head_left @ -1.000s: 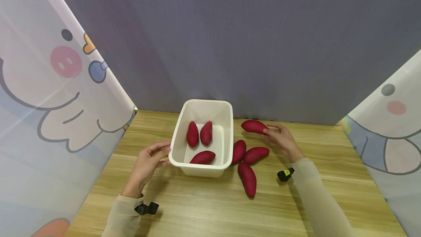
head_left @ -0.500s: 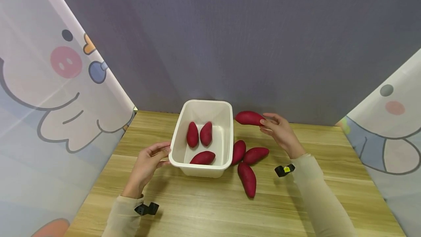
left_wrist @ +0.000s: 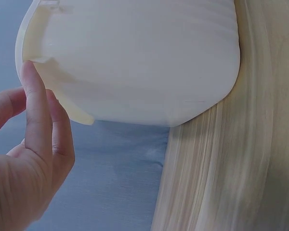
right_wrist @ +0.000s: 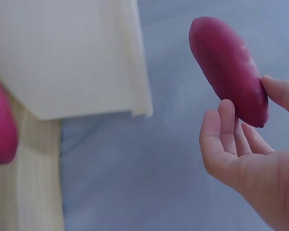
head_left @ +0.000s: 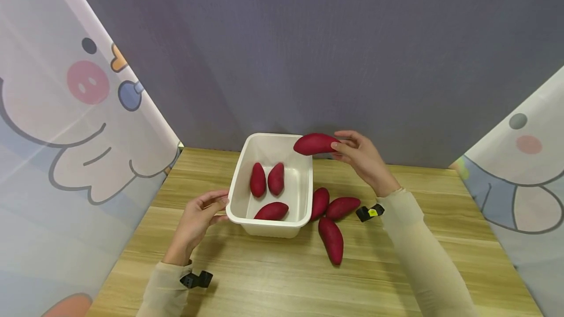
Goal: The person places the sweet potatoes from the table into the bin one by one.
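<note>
By the far right corner of the white plastic bin (head_left: 270, 230), a smooth, deep-crimson sweet potato (head_left: 314, 144), plump and slightly curved, is pinched near one end by the right hand (head_left: 364, 159); the left hand (head_left: 198, 218) pinches the bin's rim.

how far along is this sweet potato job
Looks done: three dark red, tapered sweet potatoes lie inside the white rectangular plastic tub. In hand: the right hand holds a fourth sweet potato by one end; the left hand grips the tub's rim. Remaining: three more sweet potatoes on the wood-grain table, beside the tub.
</note>
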Action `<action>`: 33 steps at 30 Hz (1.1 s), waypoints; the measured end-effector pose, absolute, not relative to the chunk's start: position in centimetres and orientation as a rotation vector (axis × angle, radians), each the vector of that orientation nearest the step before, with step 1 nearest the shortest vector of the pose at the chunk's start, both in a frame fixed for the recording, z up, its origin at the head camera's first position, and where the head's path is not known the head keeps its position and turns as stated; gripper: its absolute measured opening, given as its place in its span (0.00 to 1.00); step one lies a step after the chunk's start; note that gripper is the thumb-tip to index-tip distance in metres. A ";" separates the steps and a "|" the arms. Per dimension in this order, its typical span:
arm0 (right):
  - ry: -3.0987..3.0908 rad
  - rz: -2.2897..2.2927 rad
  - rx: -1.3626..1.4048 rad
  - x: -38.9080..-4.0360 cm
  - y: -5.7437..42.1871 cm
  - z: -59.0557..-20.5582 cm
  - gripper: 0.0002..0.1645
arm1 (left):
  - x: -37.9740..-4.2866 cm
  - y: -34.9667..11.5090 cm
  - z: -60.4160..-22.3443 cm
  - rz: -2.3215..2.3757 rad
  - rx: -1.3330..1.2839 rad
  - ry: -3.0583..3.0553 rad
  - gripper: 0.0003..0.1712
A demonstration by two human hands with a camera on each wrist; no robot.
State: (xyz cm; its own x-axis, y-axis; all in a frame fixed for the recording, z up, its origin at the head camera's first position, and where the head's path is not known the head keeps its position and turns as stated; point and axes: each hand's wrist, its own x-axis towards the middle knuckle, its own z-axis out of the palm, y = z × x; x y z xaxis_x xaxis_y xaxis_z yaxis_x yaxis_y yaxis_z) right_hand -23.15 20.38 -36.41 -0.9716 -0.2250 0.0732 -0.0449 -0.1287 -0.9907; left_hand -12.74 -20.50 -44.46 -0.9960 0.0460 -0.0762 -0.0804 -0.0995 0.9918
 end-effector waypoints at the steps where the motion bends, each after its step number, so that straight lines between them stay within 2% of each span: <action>1: 1.982 -2.252 -0.315 -23.3 19.9 -36.0 0.29 | -12.7 -20.5 -44.5 2.269 -0.041 2.048 0.23; 5: 1.990 -2.219 -0.311 -24.0 17.7 -34.7 0.28 | -12.8 -20.4 -44.4 2.266 -0.044 2.050 0.24; 13: 2.047 -2.116 -0.290 -25.6 12.7 -33.7 0.32 | -12.7 -20.3 -44.3 2.259 -0.055 2.056 0.24; 20: 2.079 -2.044 -0.185 -26.8 9.1 -34.3 0.27 | -12.8 -20.2 -44.1 2.270 -0.051 2.056 0.24; 26: 2.052 -2.038 -0.151 -27.1 7.3 -35.3 0.26 | -12.8 -20.1 -44.3 2.271 -0.035 2.049 0.22; 33: 2.073 -2.013 -0.111 -27.0 6.7 -35.7 0.28 | -12.8 -19.8 -44.5 2.268 -0.021 2.054 0.22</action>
